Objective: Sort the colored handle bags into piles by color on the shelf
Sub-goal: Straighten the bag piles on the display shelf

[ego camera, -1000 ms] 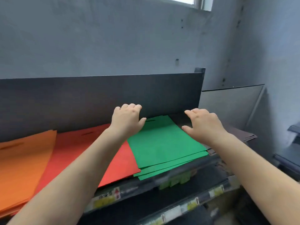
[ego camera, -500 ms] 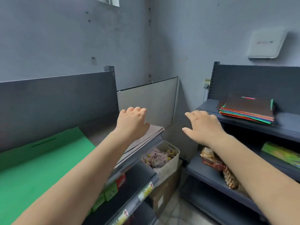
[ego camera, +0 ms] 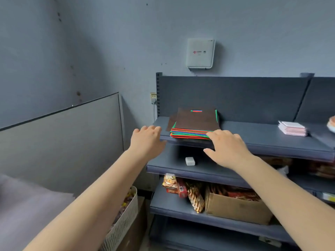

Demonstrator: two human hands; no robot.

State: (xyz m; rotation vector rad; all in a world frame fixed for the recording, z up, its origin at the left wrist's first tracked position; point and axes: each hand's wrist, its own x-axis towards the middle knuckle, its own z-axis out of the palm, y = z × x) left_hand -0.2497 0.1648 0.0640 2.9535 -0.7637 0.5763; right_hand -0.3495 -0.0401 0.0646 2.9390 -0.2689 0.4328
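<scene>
A mixed stack of colored handle bags (ego camera: 194, 124) lies on the top shelf (ego camera: 262, 140) of a blue-grey rack; a brown bag is on top, with red, green and blue edges showing below. My left hand (ego camera: 146, 140) hovers just left of the stack, fingers relaxed and empty. My right hand (ego camera: 227, 147) reaches toward the stack's front right corner, fingers spread, fingertips close to the bag edges; I cannot tell whether they touch.
A pile of pink-white sheets (ego camera: 292, 128) sits further right on the same shelf. A small white box (ego camera: 190, 161) lies on the shelf below. Snack packs and a cardboard box (ego camera: 235, 207) fill a lower shelf. A white basket (ego camera: 125, 218) stands at lower left.
My view has swung right, away from the shelf with the green, red and orange piles, to the rack with the mixed stack. Both hands now reach toward that stack.
</scene>
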